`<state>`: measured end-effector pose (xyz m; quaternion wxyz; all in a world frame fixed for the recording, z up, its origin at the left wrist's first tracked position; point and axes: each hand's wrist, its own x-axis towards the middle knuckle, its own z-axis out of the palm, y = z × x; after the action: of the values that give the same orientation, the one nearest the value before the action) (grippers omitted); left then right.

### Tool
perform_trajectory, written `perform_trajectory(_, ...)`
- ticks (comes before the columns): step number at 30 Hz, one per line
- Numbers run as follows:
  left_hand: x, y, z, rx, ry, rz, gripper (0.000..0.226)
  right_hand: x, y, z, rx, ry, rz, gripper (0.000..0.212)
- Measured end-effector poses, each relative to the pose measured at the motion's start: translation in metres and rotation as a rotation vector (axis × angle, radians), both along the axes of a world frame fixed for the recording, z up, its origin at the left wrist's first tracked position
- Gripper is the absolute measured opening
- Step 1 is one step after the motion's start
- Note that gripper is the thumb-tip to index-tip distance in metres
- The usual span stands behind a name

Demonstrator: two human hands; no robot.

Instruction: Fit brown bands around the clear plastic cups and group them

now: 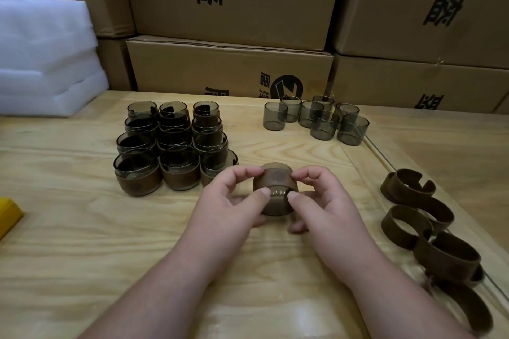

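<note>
Upside-down "头盔", "公司" on cardboard boxes

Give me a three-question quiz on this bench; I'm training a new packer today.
1. True or false: both hands hold the cup being banded.
2. Where do the banded cups stand, seen from the worker? A) far right B) left of the hands C) on the cardboard boxes
3. Fill in: the loose brown bands lie on the table's ____ side.

Key: 1 true: the left hand and the right hand both pinch it. 2 B; the unbanded cups stand apart, far right. 3 right.
</note>
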<state>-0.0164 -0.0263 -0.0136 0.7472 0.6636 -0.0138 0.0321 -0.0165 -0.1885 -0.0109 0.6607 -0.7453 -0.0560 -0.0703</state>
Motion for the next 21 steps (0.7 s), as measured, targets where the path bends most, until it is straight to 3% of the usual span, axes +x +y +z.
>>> perform_trajectory(6, -0.002, -0.003, -0.003, 0.034, -0.118, -0.02, 0.051, 0.006, 0.0, -0.008, -0.011, -0.069, 0.011, 0.058)
perform_trajectory(10, -0.003, -0.001, -0.003, 0.054, -0.111, -0.027, 0.064, 0.005, 0.001, -0.01, -0.12, -0.061, 0.06, 0.058)
perform_trajectory(14, -0.007, -0.001, -0.002, 0.268, -0.142, 0.021, 0.061, -0.002, 0.006, -0.007, -0.202, -0.118, 0.068, 0.052)
perform_trajectory(21, -0.02, -0.001, -0.006, 0.548, -0.179, 0.061, 0.057, -0.009, -0.003, -0.007, -0.161, 0.039, 0.007, 0.054)
